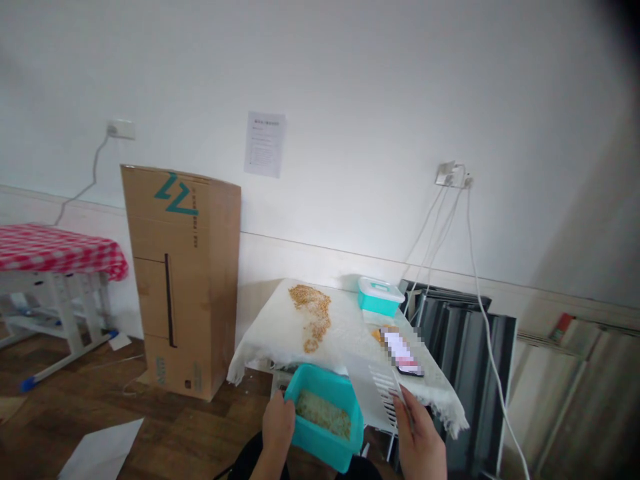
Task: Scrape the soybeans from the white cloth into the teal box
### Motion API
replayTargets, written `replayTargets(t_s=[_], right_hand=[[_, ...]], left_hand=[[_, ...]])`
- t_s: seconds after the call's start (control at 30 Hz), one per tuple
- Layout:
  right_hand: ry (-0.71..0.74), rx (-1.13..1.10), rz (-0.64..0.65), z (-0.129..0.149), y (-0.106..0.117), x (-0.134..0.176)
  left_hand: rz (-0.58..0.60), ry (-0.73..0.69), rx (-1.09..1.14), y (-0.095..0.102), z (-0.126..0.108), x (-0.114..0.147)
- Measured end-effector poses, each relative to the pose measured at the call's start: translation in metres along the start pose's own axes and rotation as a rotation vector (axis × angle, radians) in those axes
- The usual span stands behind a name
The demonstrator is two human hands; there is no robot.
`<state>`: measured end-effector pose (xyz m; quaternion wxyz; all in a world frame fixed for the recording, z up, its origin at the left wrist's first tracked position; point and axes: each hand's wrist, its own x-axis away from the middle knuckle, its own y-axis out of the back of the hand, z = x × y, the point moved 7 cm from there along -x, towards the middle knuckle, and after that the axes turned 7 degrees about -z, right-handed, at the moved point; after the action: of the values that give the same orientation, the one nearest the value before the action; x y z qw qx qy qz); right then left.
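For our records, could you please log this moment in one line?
left hand: holds turquoise bin | right hand: holds white slotted panel | white cloth: yellow grains, phone

We see smooth plastic in the tub [325, 447], while the cloth [345, 327] looks rough and matt. The box [197, 310] is matt cardboard.

Left hand [279, 419] grips; right hand [419, 430] (likewise) pinches.

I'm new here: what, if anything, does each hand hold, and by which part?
The left hand grips a teal tub by its left side; the right hand, a white slotted panel by its right edge.
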<state>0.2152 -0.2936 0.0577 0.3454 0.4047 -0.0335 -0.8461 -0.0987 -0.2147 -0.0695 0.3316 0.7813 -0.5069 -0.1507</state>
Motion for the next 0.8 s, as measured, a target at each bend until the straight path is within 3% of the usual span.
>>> replayTargets(t_s=[0.13,0.3,0.4,0.5,0.6,0.8], right_hand=[[0.122,-0.024,0.132,0.016,-0.036,-0.01],[0.218,-0.024,0.106,0.039,-0.067,-0.025],[0.278,0.037,0.152,0.055,-0.093,-0.044],[0.295,0.271,0.264,0.067,-0.128,-0.07],[0.36,0.514,0.487,0.08,-0.17,-0.091],[0.426,0.618,0.711,0.084,-0.226,-0.115]], left_hand=[[-0.032,0.009,-0.013,0.005,0.009,-0.012],[-0.066,-0.007,-0.056,0.013,0.004,-0.029],[-0.047,-0.006,-0.048,0.011,0.003,-0.041],[-0.026,0.017,-0.027,0.003,0.008,-0.05],[-0.016,0.029,-0.001,-0.005,0.012,-0.052],[-0.033,0.022,0.041,-0.017,0.011,-0.046]])
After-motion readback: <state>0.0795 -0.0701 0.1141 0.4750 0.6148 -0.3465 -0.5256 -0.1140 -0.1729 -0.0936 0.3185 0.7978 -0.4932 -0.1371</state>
